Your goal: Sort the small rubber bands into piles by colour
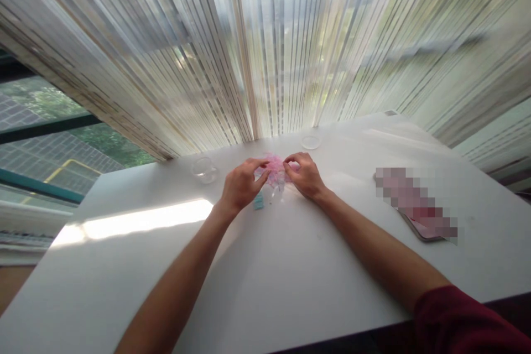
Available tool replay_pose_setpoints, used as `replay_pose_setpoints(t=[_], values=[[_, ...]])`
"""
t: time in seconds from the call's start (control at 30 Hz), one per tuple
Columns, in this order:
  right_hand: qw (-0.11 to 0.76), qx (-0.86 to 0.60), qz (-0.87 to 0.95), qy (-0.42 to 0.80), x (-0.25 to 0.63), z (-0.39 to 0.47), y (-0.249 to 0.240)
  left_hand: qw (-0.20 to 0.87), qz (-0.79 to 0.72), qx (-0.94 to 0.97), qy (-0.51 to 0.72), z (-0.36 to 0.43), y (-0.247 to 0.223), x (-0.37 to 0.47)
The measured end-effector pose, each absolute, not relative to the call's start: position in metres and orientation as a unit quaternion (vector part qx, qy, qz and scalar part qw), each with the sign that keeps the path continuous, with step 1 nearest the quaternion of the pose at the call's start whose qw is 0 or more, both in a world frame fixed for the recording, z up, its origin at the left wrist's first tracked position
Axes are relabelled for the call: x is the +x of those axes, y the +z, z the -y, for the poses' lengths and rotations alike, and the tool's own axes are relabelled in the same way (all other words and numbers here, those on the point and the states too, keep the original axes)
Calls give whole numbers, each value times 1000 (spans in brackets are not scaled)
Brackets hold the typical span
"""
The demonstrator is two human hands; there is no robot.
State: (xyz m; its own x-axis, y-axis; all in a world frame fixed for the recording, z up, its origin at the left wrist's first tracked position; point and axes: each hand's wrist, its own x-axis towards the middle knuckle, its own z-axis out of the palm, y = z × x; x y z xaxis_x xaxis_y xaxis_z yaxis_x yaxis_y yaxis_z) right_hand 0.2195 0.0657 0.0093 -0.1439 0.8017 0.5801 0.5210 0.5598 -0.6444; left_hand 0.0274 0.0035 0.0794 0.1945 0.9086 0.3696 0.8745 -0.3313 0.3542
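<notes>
A small heap of pink and whitish shredded material (274, 166) lies near the back of the white table (257, 276). At its left edge is my left hand (244, 183), thumb and forefinger apart around the near side of the heap. My right hand (305, 175) is at the heap's right side, its thumb and fingertips brought close together; whatever they pinch is too small to make out. Just below my left hand sits a small teal piece (258, 201). Clear, shiny material shows at the front of the heap.
Clear round pieces (203, 168) lie left of the hands, and a clear ring (310, 142) lies behind. A partly blurred pink phone-like object (417, 210) rests at the right. Striped curtains (249, 66) hang along the table's back edge.
</notes>
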Motion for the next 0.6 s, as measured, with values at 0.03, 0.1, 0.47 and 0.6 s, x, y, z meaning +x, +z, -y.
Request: replay_pose_setpoints(t=[0.03, 0.1, 0.47, 0.6], values=[[480, -445, 742, 146, 220, -65, 10, 31, -580, 776, 247, -15, 79, 36], [484, -446, 737, 151, 220, -65, 10, 41, -574, 787, 221, -33, 76, 48], [468, -467, 726, 192, 220, -66, 12, 74, -582, 774, 238, -58, 66, 50], [464, -466, 729, 190, 220, -66, 12, 86, -601, 765, 214, -67, 66, 51]])
